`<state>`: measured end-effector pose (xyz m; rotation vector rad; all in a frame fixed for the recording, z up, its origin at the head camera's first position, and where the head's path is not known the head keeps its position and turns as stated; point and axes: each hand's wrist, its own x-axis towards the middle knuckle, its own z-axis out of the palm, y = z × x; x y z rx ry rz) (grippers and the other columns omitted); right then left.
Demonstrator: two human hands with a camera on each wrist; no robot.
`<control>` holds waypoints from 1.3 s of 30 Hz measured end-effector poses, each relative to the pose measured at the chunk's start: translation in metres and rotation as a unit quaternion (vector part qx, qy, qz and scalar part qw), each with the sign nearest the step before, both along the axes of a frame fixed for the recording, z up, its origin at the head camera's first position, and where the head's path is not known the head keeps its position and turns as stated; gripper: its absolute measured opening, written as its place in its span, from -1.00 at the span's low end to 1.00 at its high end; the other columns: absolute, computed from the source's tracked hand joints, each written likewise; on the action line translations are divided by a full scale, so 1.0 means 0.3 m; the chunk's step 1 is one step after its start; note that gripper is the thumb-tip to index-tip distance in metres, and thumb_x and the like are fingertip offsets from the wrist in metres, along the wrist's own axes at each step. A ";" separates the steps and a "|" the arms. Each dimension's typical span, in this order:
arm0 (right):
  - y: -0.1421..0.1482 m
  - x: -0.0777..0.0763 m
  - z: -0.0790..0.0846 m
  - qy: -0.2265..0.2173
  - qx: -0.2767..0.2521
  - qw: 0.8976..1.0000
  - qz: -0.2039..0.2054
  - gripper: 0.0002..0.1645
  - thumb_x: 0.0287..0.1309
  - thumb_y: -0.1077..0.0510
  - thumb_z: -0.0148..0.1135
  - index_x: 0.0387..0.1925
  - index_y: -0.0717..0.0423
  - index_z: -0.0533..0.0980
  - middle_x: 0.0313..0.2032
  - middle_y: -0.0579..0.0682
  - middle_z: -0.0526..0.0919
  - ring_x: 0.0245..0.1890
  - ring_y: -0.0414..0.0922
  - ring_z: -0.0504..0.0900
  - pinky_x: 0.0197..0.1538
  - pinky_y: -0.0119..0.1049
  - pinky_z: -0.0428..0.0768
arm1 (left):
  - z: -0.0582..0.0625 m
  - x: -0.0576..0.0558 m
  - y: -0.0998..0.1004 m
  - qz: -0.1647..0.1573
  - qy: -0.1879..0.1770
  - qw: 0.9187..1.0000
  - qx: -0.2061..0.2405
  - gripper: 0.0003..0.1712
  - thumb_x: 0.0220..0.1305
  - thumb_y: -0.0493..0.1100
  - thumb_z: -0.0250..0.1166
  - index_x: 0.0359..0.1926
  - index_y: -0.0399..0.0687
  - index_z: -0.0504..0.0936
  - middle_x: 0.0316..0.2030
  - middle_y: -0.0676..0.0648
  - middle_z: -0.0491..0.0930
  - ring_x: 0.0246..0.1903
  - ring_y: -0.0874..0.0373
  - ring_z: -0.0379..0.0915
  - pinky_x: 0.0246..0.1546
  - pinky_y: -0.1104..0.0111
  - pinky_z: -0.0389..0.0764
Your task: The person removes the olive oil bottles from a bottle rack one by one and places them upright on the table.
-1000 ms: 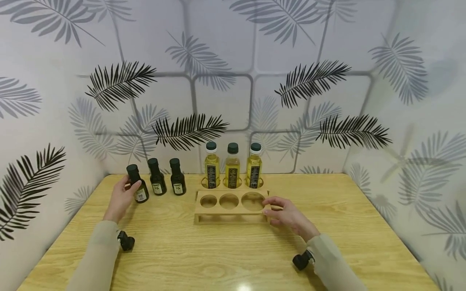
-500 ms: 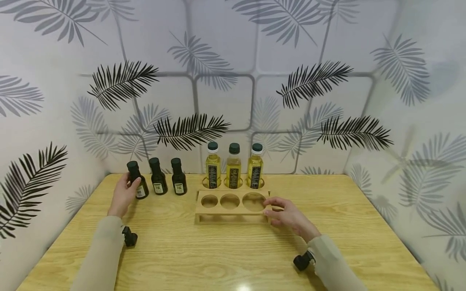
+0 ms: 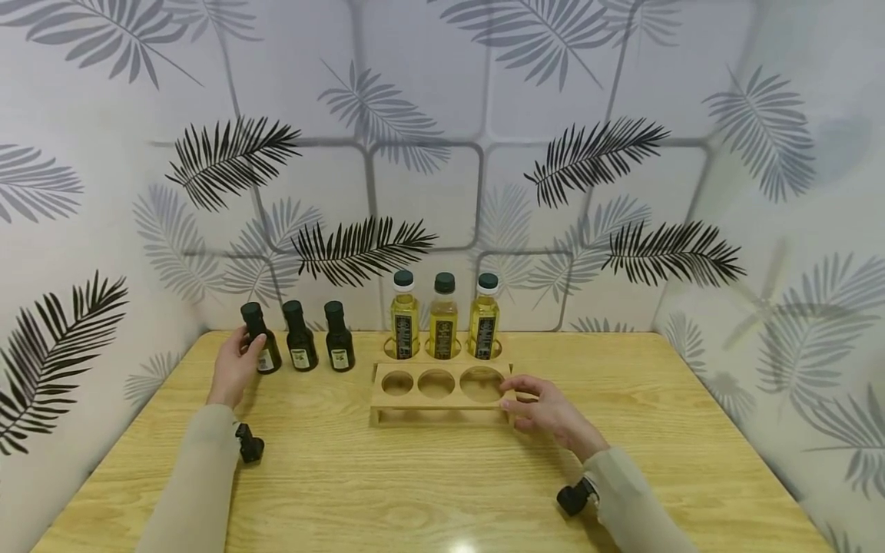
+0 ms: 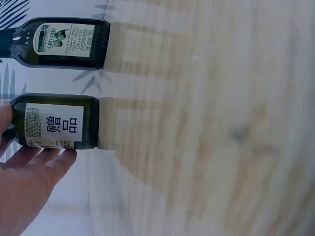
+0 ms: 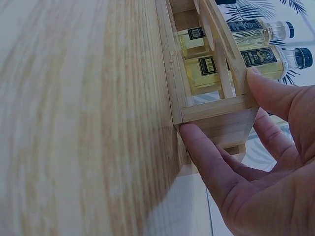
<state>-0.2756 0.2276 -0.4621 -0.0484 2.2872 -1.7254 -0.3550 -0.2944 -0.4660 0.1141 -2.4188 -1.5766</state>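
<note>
My left hand (image 3: 236, 370) holds the leftmost small dark olive oil bottle (image 4: 54, 123), thumb on its near side and fingers along its far side. The bottle stands upright on the table, its white label with large characters toward the left wrist camera. Two matching dark bottles, the middle one (image 3: 300, 342) and the right one (image 3: 339, 342), stand beside it in a row. My right hand (image 3: 553, 411) grips the right end of a two-tier wooden rack (image 3: 415, 401), thumb at the upper board and fingers against the side. Three round holes in its front board hold nothing.
Three clear bottles of yellow oil with green caps, the left one (image 3: 404, 322), middle one (image 3: 443, 322) and right one (image 3: 485, 322), stand in the rack's back row. A leaf-patterned wall (image 3: 429, 192) closes off the back of the wooden table (image 3: 387, 491).
My left hand has moved the leftmost dark bottle slightly back toward the wall, closer into line with the other two. The right hand and rack have stayed put.
</note>
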 end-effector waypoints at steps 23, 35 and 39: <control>-0.002 0.001 0.004 0.000 -0.001 1.000 0.003 -0.55 0.25 0.10 0.31 0.13 0.16 0.51 0.31 0.06 0.40 0.22 0.04 0.48 -0.09 -0.13 0.68 | 0.008 0.006 0.016 0.089 -0.004 0.996 -0.003 -0.29 0.50 0.04 0.03 0.50 -0.18 0.12 0.37 -0.36 0.29 0.38 -0.23 0.19 0.36 -0.05 0.27; -0.001 0.006 0.006 -0.002 -0.003 1.000 0.001 -0.54 0.26 0.10 0.31 0.14 0.16 0.50 0.31 0.07 0.39 0.25 0.07 0.45 -0.05 -0.10 0.68 | 0.061 0.038 0.055 0.213 0.059 0.972 0.082 -0.52 0.30 0.09 0.31 0.07 -0.13 0.60 -0.36 0.28 0.47 -0.34 0.43 0.36 -0.26 0.54 0.38; -0.001 0.008 0.006 -0.001 -0.004 1.000 0.001 -0.55 0.26 0.11 0.30 0.14 0.17 0.50 0.32 0.08 0.38 0.27 0.10 0.43 -0.05 -0.10 0.68 | 0.093 0.055 0.083 0.202 0.060 0.971 0.117 -0.67 0.30 -0.03 0.33 -0.07 -0.18 0.65 -0.47 0.29 0.45 -0.42 0.41 0.39 -0.36 0.55 0.41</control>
